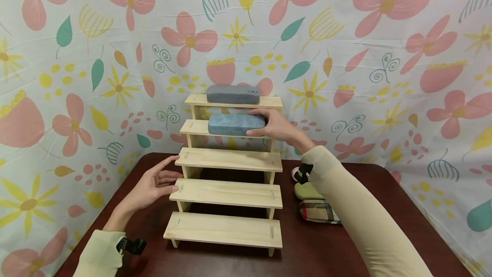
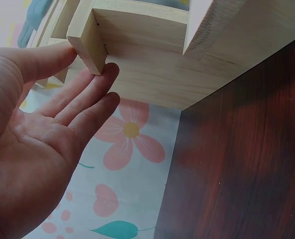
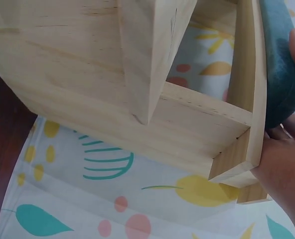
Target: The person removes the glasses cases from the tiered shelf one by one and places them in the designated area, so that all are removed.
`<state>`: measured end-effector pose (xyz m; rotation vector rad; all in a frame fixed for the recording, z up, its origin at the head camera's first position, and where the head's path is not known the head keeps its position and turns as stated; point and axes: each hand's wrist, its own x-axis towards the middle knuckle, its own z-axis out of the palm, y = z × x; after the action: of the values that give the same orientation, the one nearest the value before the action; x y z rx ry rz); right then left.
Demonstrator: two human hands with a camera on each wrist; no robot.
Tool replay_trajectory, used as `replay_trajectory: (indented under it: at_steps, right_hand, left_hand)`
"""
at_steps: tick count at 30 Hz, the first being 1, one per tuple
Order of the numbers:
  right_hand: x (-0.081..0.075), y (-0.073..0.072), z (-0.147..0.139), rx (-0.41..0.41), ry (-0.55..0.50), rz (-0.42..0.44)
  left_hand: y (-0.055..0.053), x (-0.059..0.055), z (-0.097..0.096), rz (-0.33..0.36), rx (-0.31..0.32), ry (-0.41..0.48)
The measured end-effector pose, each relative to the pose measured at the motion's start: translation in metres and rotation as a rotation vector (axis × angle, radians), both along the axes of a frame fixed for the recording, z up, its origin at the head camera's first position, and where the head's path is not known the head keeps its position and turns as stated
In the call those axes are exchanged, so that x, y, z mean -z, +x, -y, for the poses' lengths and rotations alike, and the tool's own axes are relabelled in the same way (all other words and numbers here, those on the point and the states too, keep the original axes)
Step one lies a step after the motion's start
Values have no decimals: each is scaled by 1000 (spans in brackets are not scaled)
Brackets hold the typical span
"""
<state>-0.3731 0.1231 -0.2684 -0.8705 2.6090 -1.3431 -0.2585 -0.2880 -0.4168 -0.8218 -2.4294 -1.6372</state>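
A stepped wooden rack (image 1: 228,193) stands on the table. My right hand (image 1: 277,126) grips the right end of a light-blue glasses case (image 1: 232,124), which lies along the second step from the top. In the right wrist view, the same blue case (image 3: 282,64) is at the right edge, with part of my right hand (image 3: 284,164) around its end. A grey glasses case (image 1: 232,94) with a small glasses mark lies on the top step. My left hand (image 1: 150,186) touches the rack's left side with fairly straight fingers; the left wrist view shows its fingertips (image 2: 109,73) against a board end.
On the table right of the rack lie a plaid case (image 1: 317,211), a green case (image 1: 307,190) and a small black, white and pink item (image 1: 300,173), partly hidden by my right sleeve. A flower-patterned cloth (image 1: 338,54) hangs behind the dark-red table (image 1: 300,253).
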Motion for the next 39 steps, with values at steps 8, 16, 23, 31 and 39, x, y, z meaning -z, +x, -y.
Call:
replay_trajectory:
  at_steps: [8,16,23,31,39]
  right_hand:
    - [2,2,-4,7,-40,15]
    - [4,9,-11,15,-98,31]
    - [7,14,-19,29,-131,2]
    - [9,19,-28,41,-175,7]
    - [9,29,-42,53,-206,50]
  left_hand:
    - [0,0,1,0,4,2]
    - [1,1,0,-14,5,-7]
    - [1,0,0,-8,1,-6]
    - [1,0,0,-7,2,-7]
    - [1,-1,0,-4,3,3]
